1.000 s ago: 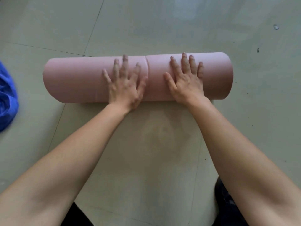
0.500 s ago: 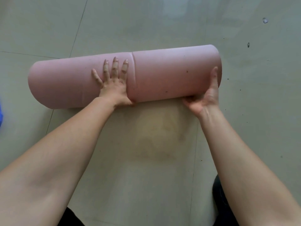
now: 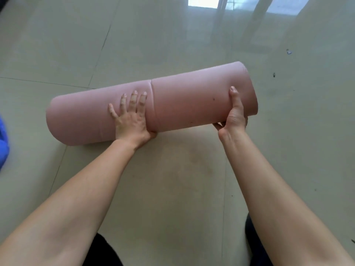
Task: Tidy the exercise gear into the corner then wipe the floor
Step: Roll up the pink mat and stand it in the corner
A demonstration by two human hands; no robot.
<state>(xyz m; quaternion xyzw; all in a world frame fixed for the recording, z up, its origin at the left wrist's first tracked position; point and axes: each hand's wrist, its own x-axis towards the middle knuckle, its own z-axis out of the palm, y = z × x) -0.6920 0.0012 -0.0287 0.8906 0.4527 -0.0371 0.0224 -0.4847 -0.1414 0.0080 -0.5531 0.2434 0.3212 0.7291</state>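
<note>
A rolled pink exercise mat point(image 3: 184, 104) lies across the pale tiled floor point(image 3: 172, 179), its right end tilted up and away. My left hand point(image 3: 132, 120) grips the roll near its middle, fingers spread over the top and thumb tucked underneath. My right hand point(image 3: 233, 116) clasps the right end, thumb up along the front and fingers hidden under the roll.
A blue cloth-like thing point(image 3: 2, 143) shows at the left edge. Small dark specks point(image 3: 274, 74) and a bit of debris point(image 3: 288, 51) lie on the floor to the right. My dark-clothed knees point(image 3: 103, 252) are at the bottom.
My right hand went from pressing flat on top of the roll to clasping its right end from below. The right end has risen and swung away; the left hand has slid toward the underside.
</note>
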